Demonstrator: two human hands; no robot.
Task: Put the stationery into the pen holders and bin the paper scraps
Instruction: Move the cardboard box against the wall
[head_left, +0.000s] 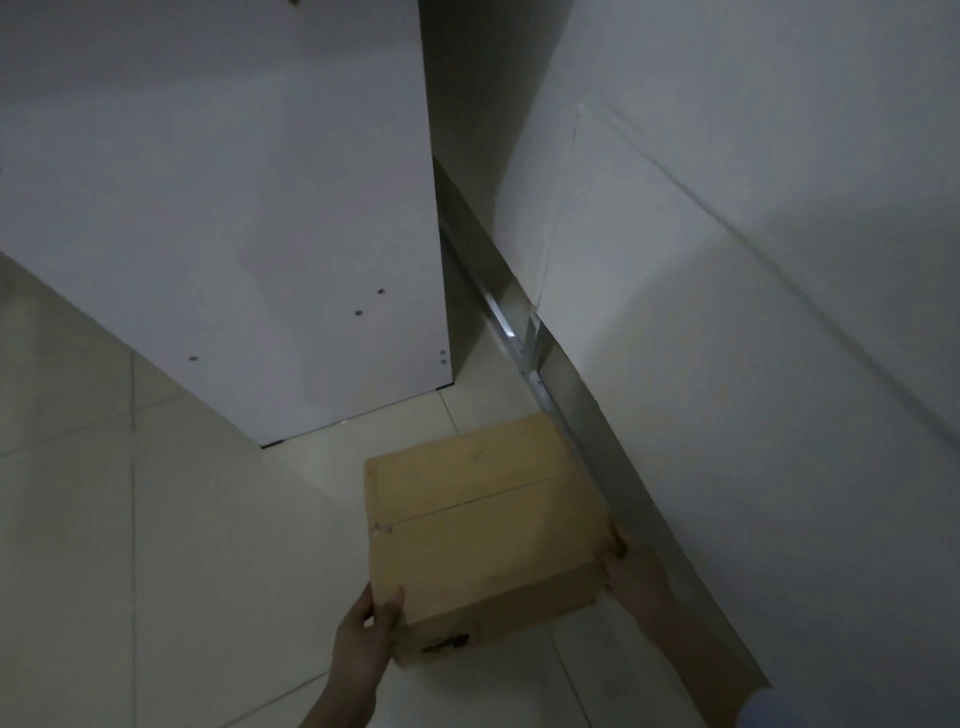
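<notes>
White cabinet stands behind and to the left of the cardboard box, its bottom corner close to the box's far left edge, with pale tiled floor spreading out to the box's left and under it. At the box's near left corner the left hand grips it, thumb laid on the top face and fingers wrapped down the left side. The box is closed; its flaps meet in a seam that crosses the top from left edge to right edge, rising a little toward the right. It points one corner at the person, and its far end heads for the gap between cabinet and wall. I cannot tell whether it rests on the floor or is held just above it. On the box's right edge the right hand clasps the near right corner, fingers curled over the side, so the hands are spread wide with the box between them, about equally near. Just right of the box a metal strip runs along the foot of the white wall. No stationery, pen holders or paper scraps are in view; whatever the task needs probably lies away from this corner, and the next move likely turns on carrying the box there level, clear of the wall on its right
</notes>
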